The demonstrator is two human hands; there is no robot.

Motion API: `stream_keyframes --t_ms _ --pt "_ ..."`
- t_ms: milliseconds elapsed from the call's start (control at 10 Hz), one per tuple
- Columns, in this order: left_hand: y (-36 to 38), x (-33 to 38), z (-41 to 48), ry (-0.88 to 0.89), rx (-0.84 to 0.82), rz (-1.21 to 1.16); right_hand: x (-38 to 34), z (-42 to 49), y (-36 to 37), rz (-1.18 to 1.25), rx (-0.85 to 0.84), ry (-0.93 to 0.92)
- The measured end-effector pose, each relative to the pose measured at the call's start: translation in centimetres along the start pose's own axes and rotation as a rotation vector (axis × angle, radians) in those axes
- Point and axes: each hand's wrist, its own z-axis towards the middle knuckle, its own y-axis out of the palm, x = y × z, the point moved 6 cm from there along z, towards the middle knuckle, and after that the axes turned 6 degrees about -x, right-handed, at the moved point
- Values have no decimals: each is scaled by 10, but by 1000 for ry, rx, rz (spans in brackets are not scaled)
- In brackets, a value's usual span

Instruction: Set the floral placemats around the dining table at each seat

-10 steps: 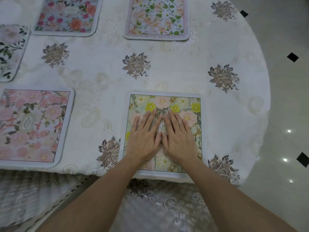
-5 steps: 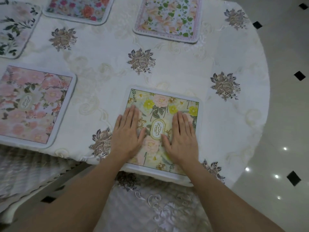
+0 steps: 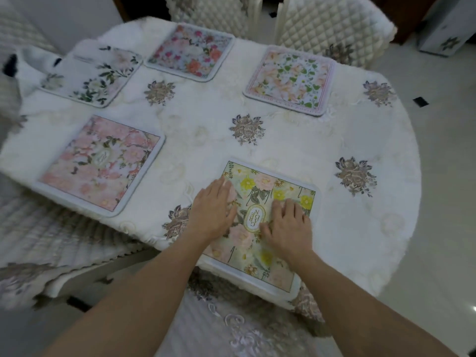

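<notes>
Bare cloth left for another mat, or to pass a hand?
Widest free patch: right rim of the tablecloth, between the green-leaf mat and the yellow mat. Centre strip past the pink mat is passable. Crowded: far left, where white mat and red-flower mat nearly meet.

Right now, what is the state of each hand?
Left hand: open, resting flat on the yellow-flowered placemat.
Right hand: open, pressing on the same placemat.
</notes>
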Motion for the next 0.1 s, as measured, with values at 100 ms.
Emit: stream_keyframes --t_ms 100 --pt "-28 6 -14 -20 63 60 -12 7 -31 -108 -67 -172"
